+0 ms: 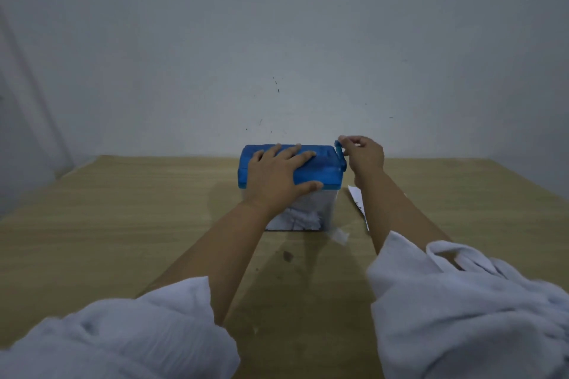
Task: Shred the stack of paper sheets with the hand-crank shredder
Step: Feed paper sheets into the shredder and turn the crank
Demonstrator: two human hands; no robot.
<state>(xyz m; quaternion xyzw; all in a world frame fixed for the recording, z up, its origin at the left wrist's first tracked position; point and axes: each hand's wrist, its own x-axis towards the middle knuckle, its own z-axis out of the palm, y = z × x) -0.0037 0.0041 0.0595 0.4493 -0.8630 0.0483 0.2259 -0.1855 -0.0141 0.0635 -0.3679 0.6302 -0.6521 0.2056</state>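
The hand-crank shredder has a blue top (pixel 323 172) and a clear bin (pixel 303 215) that holds white paper shreds. It stands on the wooden table near the wall. My left hand (pixel 277 174) lies flat on the blue top with fingers spread and the thumb along the front edge. My right hand (pixel 365 155) pinches the knob of the blue crank (pixel 340 154) at the shredder's right end, with the crank pointing up. White paper sheets (pixel 358 201) lie on the table right of the shredder, mostly hidden by my right forearm.
The wooden table (pixel 123 224) runs up to a grey wall at the back and another on the left. A small scrap of paper (pixel 338 235) lies by the bin's front right corner. A dark spot (pixel 288 255) marks the tabletop in front of the shredder.
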